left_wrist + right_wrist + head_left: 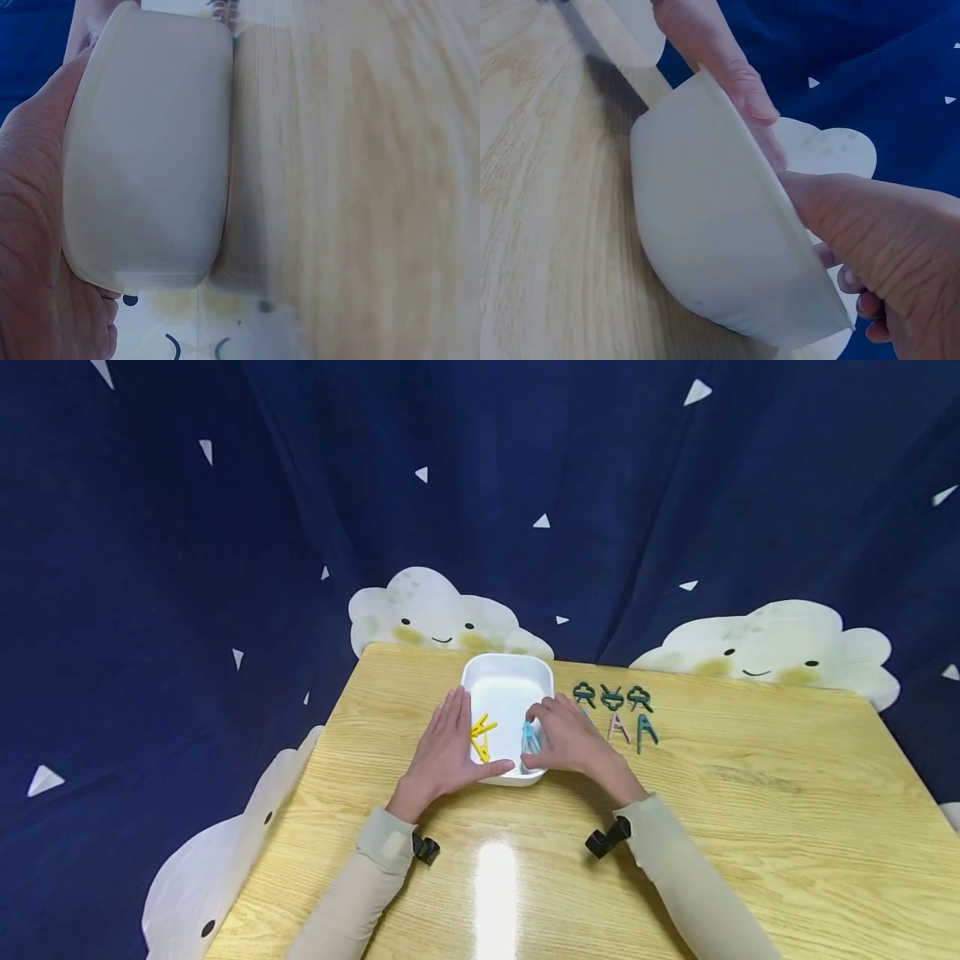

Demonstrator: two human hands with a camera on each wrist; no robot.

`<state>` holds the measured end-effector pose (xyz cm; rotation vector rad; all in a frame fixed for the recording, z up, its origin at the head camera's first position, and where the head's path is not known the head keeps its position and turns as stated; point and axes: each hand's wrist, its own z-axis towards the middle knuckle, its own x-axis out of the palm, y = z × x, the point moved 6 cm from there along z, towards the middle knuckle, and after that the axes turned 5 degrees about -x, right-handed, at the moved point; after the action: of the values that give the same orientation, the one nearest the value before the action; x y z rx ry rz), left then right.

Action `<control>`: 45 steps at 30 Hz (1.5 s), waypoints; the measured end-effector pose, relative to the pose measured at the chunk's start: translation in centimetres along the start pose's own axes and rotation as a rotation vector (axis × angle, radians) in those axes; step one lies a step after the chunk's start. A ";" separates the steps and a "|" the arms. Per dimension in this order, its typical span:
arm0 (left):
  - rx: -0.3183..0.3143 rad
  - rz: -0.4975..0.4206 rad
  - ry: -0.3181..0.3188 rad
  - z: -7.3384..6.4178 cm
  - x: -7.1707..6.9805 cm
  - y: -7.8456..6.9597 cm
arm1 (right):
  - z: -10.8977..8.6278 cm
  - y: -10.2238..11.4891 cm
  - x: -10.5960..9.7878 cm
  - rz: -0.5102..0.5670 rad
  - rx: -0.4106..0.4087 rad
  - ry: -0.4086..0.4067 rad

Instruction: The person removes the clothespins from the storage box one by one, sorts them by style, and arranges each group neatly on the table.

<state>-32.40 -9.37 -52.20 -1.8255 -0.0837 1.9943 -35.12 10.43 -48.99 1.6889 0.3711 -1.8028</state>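
A white box (510, 693) stands on the table, with two yellow clothespins (482, 743) lying at its left side. My left hand (447, 745) rests along the box's left rim, fingers straight and thumb stretched over the near edge. In the left wrist view that hand lies beside the box's outer wall (150, 150). Reaching over the right rim, my right hand (570, 737) holds a light-blue clothespin (530, 739) between curled fingers and thumb, inside the box. The right wrist view shows the box wall (705, 202) hiding that clothespin.
Right of the box lie several dark green clips (612, 697) in a row. Below them are a pink clothespin (618, 727), a dark teal clothespin (646, 731) and a light-blue piece partly hidden by my right hand. A dark blue curtain (480, 485) hangs behind the table (750, 793).
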 end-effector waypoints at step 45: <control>-0.014 -0.009 0.023 0.1 0.2 0.1 | -6.6 -6.7 -0.5 -0.032 0.093 -0.003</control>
<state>-32.52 -9.40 -52.44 -1.8530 -0.0984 1.9709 -34.04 19.57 -50.79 1.7520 0.3194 -1.8716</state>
